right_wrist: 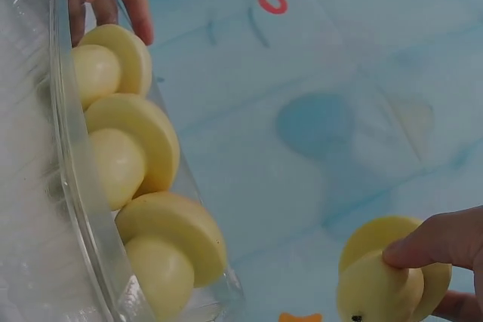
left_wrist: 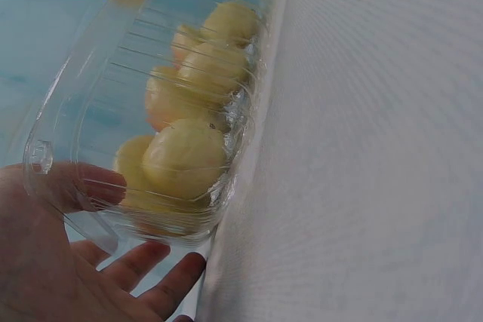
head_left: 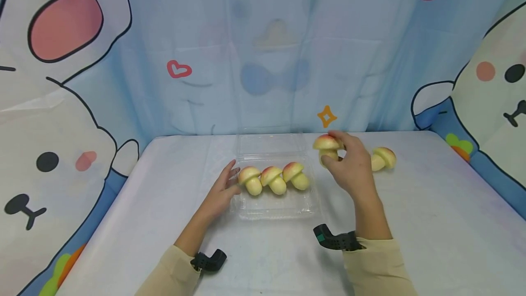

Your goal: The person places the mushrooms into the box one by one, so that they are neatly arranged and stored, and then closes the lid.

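Observation:
In the head view my right hand (head_left: 351, 163) pinches a toy mushroom (head_left: 328, 143) with a yellow stem and a reddish-yellow cap, held upright above the table to the right of a clear plastic container (head_left: 275, 211). Inside that container three similar mushrooms (head_left: 274, 179) lie in a row, caps toward the back. My left hand (head_left: 222, 191) touches the container's left side, its fingers fairly straight; the left wrist view shows the thumb (left_wrist: 98, 184) against the clear plastic. Another mushroom (head_left: 383, 158) lies on the table beyond my right hand, partly hidden by it.
The container's clear lid (head_left: 269, 144) stands open toward the back of the white-covered table (head_left: 435, 223). Behind the table hangs a blue curtain (head_left: 205, 90) printed with cartoon animals. A black wrist strap (head_left: 339, 240) sits at my right sleeve.

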`<state>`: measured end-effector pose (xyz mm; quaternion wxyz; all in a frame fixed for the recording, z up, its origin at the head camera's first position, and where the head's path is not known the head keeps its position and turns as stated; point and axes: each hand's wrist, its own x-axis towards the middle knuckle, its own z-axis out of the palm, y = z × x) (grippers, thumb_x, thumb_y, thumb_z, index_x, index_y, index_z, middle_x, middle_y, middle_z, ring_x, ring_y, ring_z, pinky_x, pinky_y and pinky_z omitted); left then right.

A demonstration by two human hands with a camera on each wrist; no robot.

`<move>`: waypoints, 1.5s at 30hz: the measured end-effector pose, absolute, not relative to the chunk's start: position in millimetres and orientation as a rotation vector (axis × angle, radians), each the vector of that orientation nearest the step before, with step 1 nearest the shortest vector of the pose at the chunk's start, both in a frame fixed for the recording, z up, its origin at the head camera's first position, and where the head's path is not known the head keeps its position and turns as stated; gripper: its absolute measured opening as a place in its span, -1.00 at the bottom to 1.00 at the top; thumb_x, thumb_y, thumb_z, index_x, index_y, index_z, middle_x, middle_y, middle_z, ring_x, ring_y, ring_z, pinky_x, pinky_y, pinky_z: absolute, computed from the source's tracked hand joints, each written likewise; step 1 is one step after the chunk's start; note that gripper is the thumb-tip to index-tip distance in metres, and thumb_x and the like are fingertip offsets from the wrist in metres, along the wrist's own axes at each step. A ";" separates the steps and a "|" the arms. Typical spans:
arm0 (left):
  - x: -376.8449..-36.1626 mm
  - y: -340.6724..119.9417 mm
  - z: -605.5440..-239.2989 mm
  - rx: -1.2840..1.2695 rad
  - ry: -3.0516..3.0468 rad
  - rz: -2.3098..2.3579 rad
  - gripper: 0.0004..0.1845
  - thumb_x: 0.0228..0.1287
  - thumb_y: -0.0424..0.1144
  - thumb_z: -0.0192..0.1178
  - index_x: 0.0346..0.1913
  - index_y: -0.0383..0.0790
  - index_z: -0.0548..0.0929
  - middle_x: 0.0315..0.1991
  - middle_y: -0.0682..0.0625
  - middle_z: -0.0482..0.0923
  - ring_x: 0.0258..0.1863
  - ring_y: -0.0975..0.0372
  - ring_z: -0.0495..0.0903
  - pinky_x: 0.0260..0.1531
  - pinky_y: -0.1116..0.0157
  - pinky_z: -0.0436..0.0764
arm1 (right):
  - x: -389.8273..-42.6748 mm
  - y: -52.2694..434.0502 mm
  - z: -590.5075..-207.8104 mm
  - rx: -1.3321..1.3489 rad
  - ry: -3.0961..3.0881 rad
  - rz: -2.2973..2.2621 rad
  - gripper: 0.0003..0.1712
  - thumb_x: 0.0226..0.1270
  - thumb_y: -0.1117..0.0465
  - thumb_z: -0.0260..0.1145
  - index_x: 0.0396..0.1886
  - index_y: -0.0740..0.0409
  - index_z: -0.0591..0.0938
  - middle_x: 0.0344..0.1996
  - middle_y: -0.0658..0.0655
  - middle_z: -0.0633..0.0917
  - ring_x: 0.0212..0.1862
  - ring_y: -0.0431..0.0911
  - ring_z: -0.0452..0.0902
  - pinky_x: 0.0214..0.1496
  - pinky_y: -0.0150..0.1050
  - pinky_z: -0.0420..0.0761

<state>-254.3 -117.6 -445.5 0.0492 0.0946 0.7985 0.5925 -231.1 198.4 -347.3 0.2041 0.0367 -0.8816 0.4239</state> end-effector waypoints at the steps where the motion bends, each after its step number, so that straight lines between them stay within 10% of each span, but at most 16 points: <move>1: -254.5 -117.6 -445.4 0.289 2.434 1.804 -0.06 0.20 -0.38 0.05 0.68 -0.09 0.00 0.61 -0.26 0.18 0.56 -0.19 0.24 0.49 -0.22 0.27 | -231.3 197.1 -347.1 0.122 -2.462 1.185 -0.32 0.25 0.36 0.29 0.42 0.25 0.50 0.30 0.40 0.51 0.27 0.27 0.45 0.21 0.23 0.64; 45: -254.0 -119.1 -445.0 0.329 2.445 1.800 -0.07 0.22 -0.40 0.05 0.68 -0.10 -0.01 0.61 -0.27 0.17 0.56 -0.20 0.25 0.50 -0.23 0.23 | -223.3 121.3 -363.3 0.662 -2.824 0.995 -0.40 0.15 0.40 0.45 0.25 0.17 0.65 0.18 0.25 0.64 0.19 0.16 0.60 0.23 0.11 0.63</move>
